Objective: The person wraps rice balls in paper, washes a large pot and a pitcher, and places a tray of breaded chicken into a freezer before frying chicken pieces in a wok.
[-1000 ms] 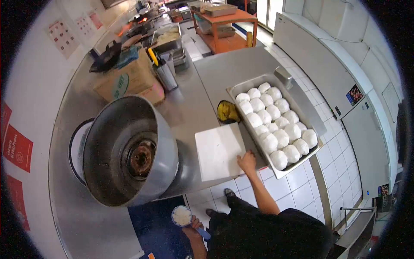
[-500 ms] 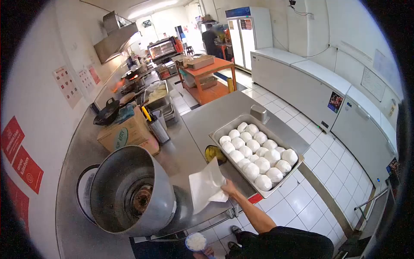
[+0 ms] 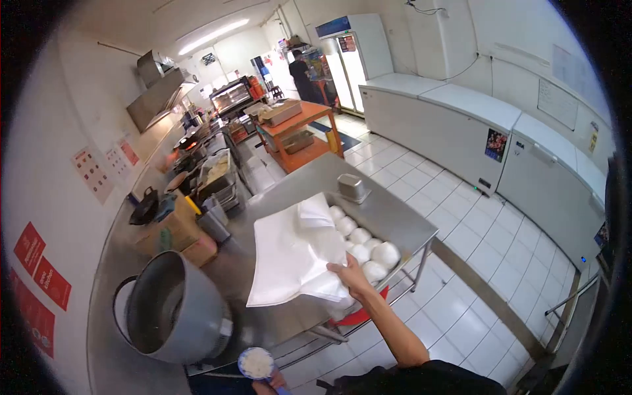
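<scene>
My right hand [image 3: 353, 276] grips the near right edge of a large white sheet [image 3: 289, 250], which looks like paper or thin plastic. The sheet spreads out over the left part of a metal tray, hiding many of the white, ball-like lumps [image 3: 360, 236] in it. Several of these lumps still show to the right of the sheet. Low in the view, my left hand [image 3: 271, 383] is closed around a small blue-rimmed bowl [image 3: 255, 363] holding white, grainy stuff; part of this hand is cut off by the frame edge.
A big grey pot [image 3: 174, 309] stands on the steel counter at left, near a cardboard box [image 3: 178, 230]. A small metal container [image 3: 351, 187] sits beyond the tray. An orange table [image 3: 303, 128], white chest freezers [image 3: 441, 125] and a person [image 3: 301, 76] are farther back.
My right hand has lifted the sheet and brought it over the tray, where it has opened out and covers many lumps. The view has shifted, and the bowl sits farther left.
</scene>
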The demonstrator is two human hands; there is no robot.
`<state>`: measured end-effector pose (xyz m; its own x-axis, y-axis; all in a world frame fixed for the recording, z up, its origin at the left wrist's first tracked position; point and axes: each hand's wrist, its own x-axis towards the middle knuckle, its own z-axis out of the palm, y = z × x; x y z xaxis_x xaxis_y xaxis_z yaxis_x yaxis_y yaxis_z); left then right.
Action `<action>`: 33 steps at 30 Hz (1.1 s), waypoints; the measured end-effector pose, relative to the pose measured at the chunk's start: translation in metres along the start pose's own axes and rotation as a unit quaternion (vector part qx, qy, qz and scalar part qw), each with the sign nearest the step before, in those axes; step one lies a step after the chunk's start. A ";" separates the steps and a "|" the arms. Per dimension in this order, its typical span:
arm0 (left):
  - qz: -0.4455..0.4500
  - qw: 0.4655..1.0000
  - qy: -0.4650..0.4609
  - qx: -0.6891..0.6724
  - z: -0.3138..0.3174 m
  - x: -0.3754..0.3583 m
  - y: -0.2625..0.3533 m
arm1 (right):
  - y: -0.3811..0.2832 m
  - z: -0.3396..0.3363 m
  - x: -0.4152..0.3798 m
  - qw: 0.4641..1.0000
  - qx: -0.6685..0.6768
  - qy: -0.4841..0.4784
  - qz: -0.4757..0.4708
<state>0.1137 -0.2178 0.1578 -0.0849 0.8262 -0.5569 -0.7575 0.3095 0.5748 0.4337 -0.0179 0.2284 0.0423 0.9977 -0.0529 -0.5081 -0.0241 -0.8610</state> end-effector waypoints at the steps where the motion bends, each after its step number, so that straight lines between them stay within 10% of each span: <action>1: 0.047 0.998 -0.006 0.036 0.030 -0.011 -0.013 | -0.020 -0.034 -0.007 0.999 -0.010 0.024 -0.032; 4: -0.038 0.993 -0.075 -0.077 0.090 -0.007 -0.066 | -0.082 -0.145 -0.031 0.995 -0.031 0.087 -0.030; 6: -0.008 0.996 0.081 -0.028 0.180 -0.019 -0.113 | -0.126 -0.212 -0.060 0.988 -0.031 0.135 -0.067; 8: -0.138 0.950 -0.202 -0.192 0.227 -0.005 -0.164 | -0.157 -0.280 -0.083 0.970 -0.028 0.228 -0.082; 19: -0.443 0.824 -0.351 -0.041 0.535 0.124 -0.430 | -0.278 -0.569 -0.122 0.847 -0.088 0.488 -0.193; 33: -0.392 0.859 -0.329 0.007 0.910 0.378 -0.593 | -0.414 -0.811 0.112 0.735 -0.115 0.666 -0.049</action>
<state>1.1195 0.3391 0.1517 0.8358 0.4470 -0.3188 -0.4065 0.8941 0.1881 1.3466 0.0527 0.1686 0.9522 0.0509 -0.3013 -0.2937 -0.1194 -0.9484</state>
